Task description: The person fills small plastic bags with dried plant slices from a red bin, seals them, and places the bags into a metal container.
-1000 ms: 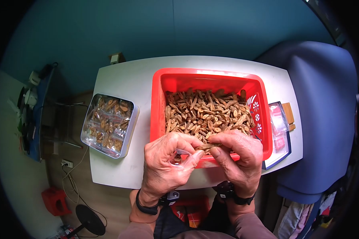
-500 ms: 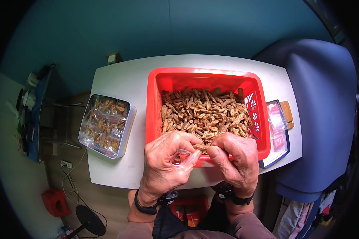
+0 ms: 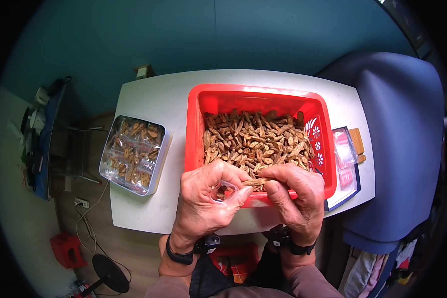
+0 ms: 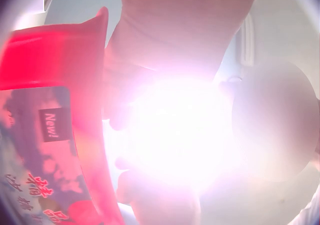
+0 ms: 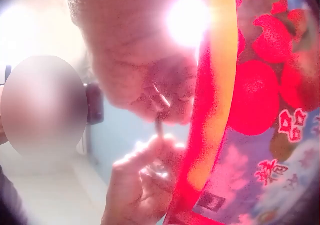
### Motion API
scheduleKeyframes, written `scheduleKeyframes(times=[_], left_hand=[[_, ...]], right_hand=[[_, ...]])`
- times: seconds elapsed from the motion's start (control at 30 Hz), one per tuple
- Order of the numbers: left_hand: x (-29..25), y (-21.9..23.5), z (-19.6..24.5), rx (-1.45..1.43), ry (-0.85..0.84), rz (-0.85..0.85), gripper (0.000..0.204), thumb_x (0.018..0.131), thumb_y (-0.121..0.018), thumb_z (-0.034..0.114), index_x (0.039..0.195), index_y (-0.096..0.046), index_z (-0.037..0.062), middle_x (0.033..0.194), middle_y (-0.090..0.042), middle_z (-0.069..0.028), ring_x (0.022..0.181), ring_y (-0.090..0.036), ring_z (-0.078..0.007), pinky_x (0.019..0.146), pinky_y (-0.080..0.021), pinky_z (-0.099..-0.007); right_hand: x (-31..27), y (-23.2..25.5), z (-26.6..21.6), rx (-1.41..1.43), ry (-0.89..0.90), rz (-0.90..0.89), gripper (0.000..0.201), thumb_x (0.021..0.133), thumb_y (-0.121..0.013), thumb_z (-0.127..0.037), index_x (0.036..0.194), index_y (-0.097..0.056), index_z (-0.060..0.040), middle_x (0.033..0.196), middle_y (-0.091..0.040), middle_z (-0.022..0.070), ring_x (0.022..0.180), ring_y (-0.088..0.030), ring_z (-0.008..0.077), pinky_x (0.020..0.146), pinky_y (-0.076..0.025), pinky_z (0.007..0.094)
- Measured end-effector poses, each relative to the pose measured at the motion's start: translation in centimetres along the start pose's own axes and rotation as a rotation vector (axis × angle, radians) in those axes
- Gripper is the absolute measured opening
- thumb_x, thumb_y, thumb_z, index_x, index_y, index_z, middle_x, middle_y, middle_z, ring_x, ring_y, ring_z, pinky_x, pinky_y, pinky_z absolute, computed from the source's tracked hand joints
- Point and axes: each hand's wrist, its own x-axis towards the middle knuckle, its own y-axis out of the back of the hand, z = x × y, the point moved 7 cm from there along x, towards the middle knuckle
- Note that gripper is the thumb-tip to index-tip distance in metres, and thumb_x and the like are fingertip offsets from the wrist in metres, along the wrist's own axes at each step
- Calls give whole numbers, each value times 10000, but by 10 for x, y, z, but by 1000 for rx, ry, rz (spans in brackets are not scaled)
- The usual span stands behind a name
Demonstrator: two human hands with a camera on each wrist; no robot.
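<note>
In the head view my left hand (image 3: 203, 203) grips a small clear plastic bag (image 3: 224, 191), its mouth held round and some brown pieces showing inside. My right hand (image 3: 300, 198) pinches a slender dried root piece (image 3: 256, 182) between thumb and forefinger, with its left end at the left fingertips. Both hands are over the front rim of a red plastic basket (image 3: 194, 129). A heap of dried brown root pieces (image 3: 256, 136) lies in it. Glare hides most of the left hand's grip in the left wrist view.
On the white table (image 3: 149, 216), a tin (image 3: 165, 161) of filled bags (image 3: 134, 154) stands left of the basket. To its right lie a tray (image 3: 355, 186) with empty-looking plastic bags (image 3: 343, 159) and a wooden block (image 3: 356, 141). A blue covered object (image 3: 397, 149) borders the table's right side.
The bag's mouth in my left hand has become wider and rounder. The root piece shifts slightly between my right fingertips, while both hands stay at the basket's front rim.
</note>
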Motion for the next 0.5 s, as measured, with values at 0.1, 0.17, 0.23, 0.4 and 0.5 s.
scheduleKeyframes(times=[0.1,0.17,0.23,0.4,0.5], left_hand=[[1,0,2,18,-9,-23,212,779,-786,-43,813,-593,38,829,-723,-91,732,-689,-125,633,-541,-264],[2,-1,3,3,1,-49,213,779,-787,-43,802,-593,41,816,-718,-77,694,-659,-107,602,-516,-252],[2,-1,2,-4,5,-71,213,778,-789,-42,796,-595,44,813,-717,-72,676,-643,-101,586,-502,-248],[0,-4,1,-29,29,-100,207,775,-794,-38,784,-606,49,806,-714,-60,644,-611,-86,560,-473,-237],[-2,-5,-2,-32,86,-118,190,781,-792,-34,800,-619,45,808,-715,-60,666,-624,-83,569,-481,-238]], right_hand=[[-1,1,-2,13,16,11,125,845,-749,-40,952,-703,4,803,-700,120,675,-688,255,596,-520,340],[0,2,-5,17,36,22,127,839,-751,-28,952,-703,4,802,-700,119,676,-689,252,598,-520,338],[0,4,-8,19,52,37,125,830,-753,-14,945,-704,2,796,-701,117,671,-687,249,598,-521,336],[-3,5,-8,29,49,43,102,831,-751,-15,920,-705,-2,773,-696,112,661,-684,248,589,-512,335],[-5,5,-5,-8,54,42,83,827,-758,-31,881,-697,-12,746,-685,98,635,-669,242,562,-491,335]])
